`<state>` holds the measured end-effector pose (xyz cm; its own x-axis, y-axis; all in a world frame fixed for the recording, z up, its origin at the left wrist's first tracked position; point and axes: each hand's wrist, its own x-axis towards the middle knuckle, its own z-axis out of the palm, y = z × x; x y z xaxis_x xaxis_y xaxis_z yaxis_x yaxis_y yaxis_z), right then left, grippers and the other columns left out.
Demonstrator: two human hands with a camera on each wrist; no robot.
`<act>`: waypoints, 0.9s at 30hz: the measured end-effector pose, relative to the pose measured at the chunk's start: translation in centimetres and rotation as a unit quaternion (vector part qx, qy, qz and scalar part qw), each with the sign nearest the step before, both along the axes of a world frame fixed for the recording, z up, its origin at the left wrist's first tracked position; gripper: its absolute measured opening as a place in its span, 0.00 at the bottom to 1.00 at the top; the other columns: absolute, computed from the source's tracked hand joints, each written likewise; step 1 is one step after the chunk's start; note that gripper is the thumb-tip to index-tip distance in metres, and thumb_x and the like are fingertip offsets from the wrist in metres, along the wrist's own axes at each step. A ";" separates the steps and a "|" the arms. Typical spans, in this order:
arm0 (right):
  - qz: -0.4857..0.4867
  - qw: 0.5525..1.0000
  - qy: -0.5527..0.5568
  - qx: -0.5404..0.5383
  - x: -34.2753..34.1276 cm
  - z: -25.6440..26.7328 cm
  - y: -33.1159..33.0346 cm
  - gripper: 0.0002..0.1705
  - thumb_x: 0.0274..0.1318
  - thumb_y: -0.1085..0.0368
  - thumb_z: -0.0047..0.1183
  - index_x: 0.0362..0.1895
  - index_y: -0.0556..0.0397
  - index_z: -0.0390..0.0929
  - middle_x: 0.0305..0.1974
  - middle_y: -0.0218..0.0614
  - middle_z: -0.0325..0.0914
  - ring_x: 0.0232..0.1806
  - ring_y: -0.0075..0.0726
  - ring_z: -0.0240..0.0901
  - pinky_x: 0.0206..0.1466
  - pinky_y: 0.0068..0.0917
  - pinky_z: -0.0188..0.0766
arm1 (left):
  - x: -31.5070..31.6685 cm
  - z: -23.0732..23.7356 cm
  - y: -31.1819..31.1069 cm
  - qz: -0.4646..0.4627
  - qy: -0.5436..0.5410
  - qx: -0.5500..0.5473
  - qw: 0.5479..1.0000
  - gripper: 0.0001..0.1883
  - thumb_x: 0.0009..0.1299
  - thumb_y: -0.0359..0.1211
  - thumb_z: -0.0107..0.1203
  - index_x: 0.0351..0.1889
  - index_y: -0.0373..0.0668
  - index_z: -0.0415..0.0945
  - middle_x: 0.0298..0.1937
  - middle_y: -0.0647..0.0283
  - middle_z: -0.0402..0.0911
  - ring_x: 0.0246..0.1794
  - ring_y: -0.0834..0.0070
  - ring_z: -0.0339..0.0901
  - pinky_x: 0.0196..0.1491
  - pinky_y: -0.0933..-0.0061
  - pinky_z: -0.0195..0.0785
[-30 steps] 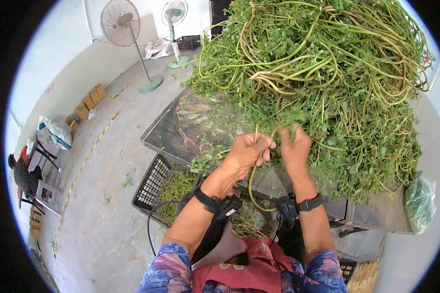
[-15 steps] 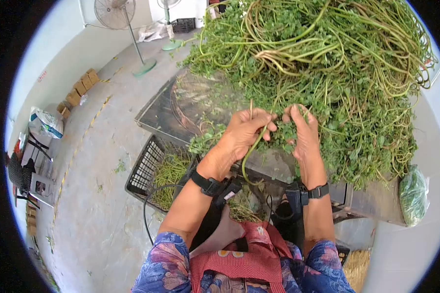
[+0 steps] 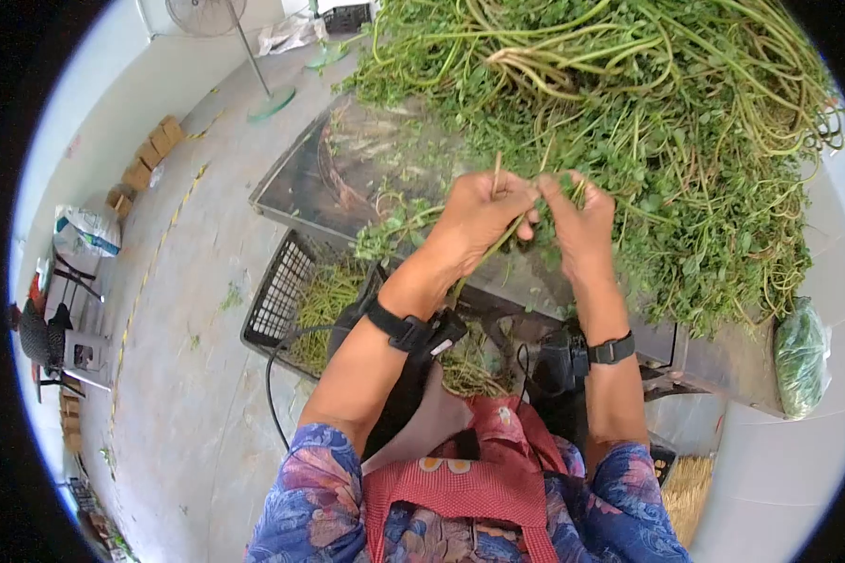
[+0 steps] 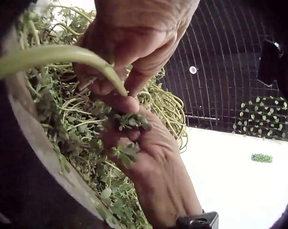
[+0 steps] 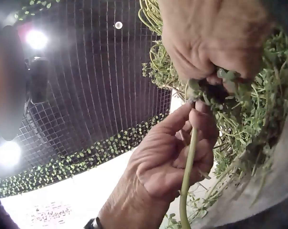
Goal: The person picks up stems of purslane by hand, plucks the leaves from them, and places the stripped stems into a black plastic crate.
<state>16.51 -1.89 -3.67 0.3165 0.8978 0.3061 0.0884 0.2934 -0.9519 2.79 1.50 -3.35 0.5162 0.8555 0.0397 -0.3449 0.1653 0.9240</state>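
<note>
The left hand (image 3: 479, 220) pinches a thick green stem (image 4: 62, 56) between thumb and fingers; in the right wrist view the stem (image 5: 188, 176) hangs down from its fingertips. A thin pale stalk (image 3: 497, 171) also sticks up out of that hand. Close beside it, fingertips nearly meeting, the right hand (image 3: 584, 230) grips small leafy sprigs (image 4: 127, 155) with curled fingers. Behind both hands, a large heap of leafy green stems (image 3: 629, 122) covers much of the dark table (image 3: 291, 188).
Below the table's left edge stands a black crate (image 3: 277, 291) with green stems inside. A filled green plastic bag (image 3: 802, 361) hangs at the table's right end. On the floor to the left are cardboard boxes (image 3: 150, 155) and a fan base (image 3: 272, 103).
The right hand has come in from the heap toward the left hand, and their fingertips are now close together. The head view has tilted down; the left hand keeps its hold on the stem.
</note>
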 end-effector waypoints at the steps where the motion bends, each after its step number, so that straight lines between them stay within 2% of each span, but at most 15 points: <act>1: -0.036 0.999 -0.039 -0.001 0.1 -0.1 0.0 0.12 0.53 0.61 0.59 0.37 0.55 0.78 0.27 0.24 0.74 0.27 0.17 0.62 0.24 0.20 0.59 | 0.3 -0.1 -0.1 0.004 0.004 0.020 1.000 0.06 0.66 0.28 0.54 0.35 0.32 0.74 0.26 0.61 0.77 0.20 0.79 0.73 0.23 0.83 0.65; 4: -0.108 0.992 -0.059 0.021 0.6 0.3 0.6 0.10 0.52 0.61 0.59 0.35 0.53 0.78 0.30 0.25 0.75 0.27 0.21 0.65 0.29 0.21 0.61 | 0.2 0.2 -0.6 0.006 0.023 0.041 0.999 0.06 0.66 0.28 0.54 0.34 0.33 0.73 0.26 0.61 0.77 0.19 0.80 0.71 0.23 0.83 0.64; 6: -0.201 0.967 0.142 -0.059 1.8 2.2 0.5 0.10 0.51 0.60 0.59 0.35 0.51 0.78 0.33 0.28 0.76 0.26 0.25 0.68 0.31 0.24 0.63 | 0.2 0.8 -1.2 -0.011 0.025 0.045 0.999 0.06 0.66 0.28 0.54 0.35 0.32 0.73 0.25 0.61 0.77 0.18 0.80 0.71 0.23 0.83 0.64; 7: -0.173 0.968 0.174 -0.053 2.3 2.7 0.1 0.12 0.51 0.59 0.59 0.37 0.51 0.77 0.35 0.29 0.77 0.23 0.24 0.69 0.22 0.20 0.61 | 0.2 0.8 -1.0 -0.014 0.011 0.036 0.999 0.07 0.66 0.28 0.53 0.37 0.33 0.74 0.25 0.62 0.77 0.18 0.81 0.71 0.19 0.85 0.61; 8: -0.179 0.967 0.172 -0.049 3.0 2.9 -0.3 0.12 0.51 0.59 0.59 0.37 0.51 0.77 0.35 0.29 0.77 0.23 0.24 0.69 0.22 0.20 0.61 | -0.1 1.0 -1.0 -0.020 0.008 0.039 0.999 0.07 0.66 0.28 0.53 0.37 0.33 0.74 0.25 0.62 0.77 0.18 0.81 0.71 0.19 0.85 0.61; 10: -0.001 0.976 0.212 -0.046 4.2 3.3 -1.2 0.13 0.51 0.59 0.59 0.39 0.51 0.75 0.34 0.27 0.76 0.20 0.17 0.67 0.12 0.13 0.54 | -0.8 1.7 -0.9 -0.047 -0.022 0.001 0.999 0.08 0.67 0.29 0.52 0.39 0.34 0.74 0.25 0.62 0.78 0.18 0.82 0.72 0.16 0.88 0.55; 11: 0.021 0.969 0.245 -0.040 4.4 3.2 -1.3 0.13 0.51 0.57 0.60 0.37 0.50 0.75 0.32 0.26 0.75 0.17 0.13 0.65 0.06 0.10 0.45 | -0.9 1.5 -0.6 -0.045 -0.030 -0.004 0.999 0.08 0.68 0.30 0.51 0.40 0.35 0.74 0.26 0.63 0.78 0.18 0.83 0.73 0.13 0.90 0.50; 16: -0.025 0.958 0.281 -0.044 4.3 2.5 -2.2 0.14 0.51 0.54 0.60 0.34 0.49 0.76 0.30 0.26 0.75 0.16 0.16 0.65 0.07 0.10 0.48 | -1.0 1.5 -0.8 -0.057 -0.042 0.005 0.997 0.08 0.68 0.30 0.51 0.41 0.35 0.74 0.27 0.62 0.79 0.19 0.82 0.73 0.17 0.88 0.57; 18: -0.034 0.976 0.209 -0.054 4.0 2.9 -2.5 0.15 0.52 0.52 0.59 0.34 0.49 0.75 0.30 0.27 0.75 0.19 0.17 0.67 0.08 0.14 0.51 | -0.8 1.4 -0.8 -0.059 -0.031 0.010 0.998 0.09 0.68 0.30 0.51 0.42 0.34 0.74 0.27 0.62 0.79 0.20 0.81 0.73 0.20 0.87 0.61; 19: -0.075 0.984 0.147 -0.060 3.6 3.6 -2.8 0.15 0.53 0.53 0.59 0.36 0.51 0.78 0.31 0.27 0.75 0.27 0.20 0.68 0.20 0.20 0.62 | -0.6 1.2 -0.8 -0.061 -0.026 0.020 0.998 0.09 0.67 0.30 0.52 0.42 0.34 0.74 0.27 0.62 0.79 0.20 0.81 0.73 0.22 0.85 0.64; 20: -0.077 0.984 0.148 -0.059 3.4 3.9 -2.6 0.15 0.53 0.53 0.59 0.36 0.51 0.78 0.31 0.27 0.75 0.27 0.20 0.68 0.20 0.20 0.62 | -0.4 1.0 -0.9 -0.063 -0.022 0.031 0.997 0.09 0.67 0.30 0.53 0.42 0.34 0.74 0.27 0.62 0.79 0.20 0.81 0.73 0.25 0.83 0.67; 22: -0.068 0.997 0.004 0.025 3.4 4.5 -2.1 0.16 0.53 0.54 0.58 0.40 0.52 0.80 0.33 0.29 0.76 0.34 0.23 0.66 0.37 0.24 0.65 | -0.1 0.7 -0.9 -0.065 -0.011 0.048 0.997 0.10 0.67 0.30 0.54 0.42 0.33 0.74 0.28 0.61 0.79 0.21 0.81 0.73 0.26 0.82 0.68; 23: -0.053 0.997 0.040 -0.027 3.5 5.0 -2.2 0.18 0.53 0.56 0.59 0.44 0.52 0.80 0.35 0.30 0.76 0.37 0.23 0.64 0.47 0.24 0.61 | 0.0 0.7 -1.0 -0.065 -0.001 0.065 0.996 0.10 0.66 0.30 0.55 0.41 0.33 0.74 0.29 0.61 0.79 0.21 0.81 0.73 0.27 0.81 0.69; 26: -0.010 0.999 0.010 -0.039 3.6 5.1 -1.8 0.17 0.52 0.57 0.59 0.42 0.53 0.80 0.36 0.29 0.76 0.37 0.23 0.65 0.46 0.23 0.62 | 0.0 0.8 -1.2 -0.075 0.033 0.101 0.992 0.10 0.67 0.30 0.54 0.41 0.32 0.74 0.29 0.61 0.79 0.22 0.81 0.73 0.28 0.82 0.69; 27: -0.037 0.998 -0.010 -0.042 3.9 4.4 -1.3 0.15 0.52 0.60 0.60 0.41 0.54 0.80 0.34 0.26 0.76 0.35 0.23 0.65 0.44 0.21 0.63 | 0.0 0.8 -1.2 -0.074 0.032 0.102 0.992 0.10 0.67 0.30 0.54 0.41 0.32 0.74 0.29 0.61 0.79 0.22 0.81 0.73 0.28 0.82 0.69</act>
<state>20.36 -3.22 0.75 0.3769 0.8952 0.2379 0.1265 0.2047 -0.9706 2.78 0.25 -2.53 0.6433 0.7474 0.1662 -0.2700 0.0183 0.9627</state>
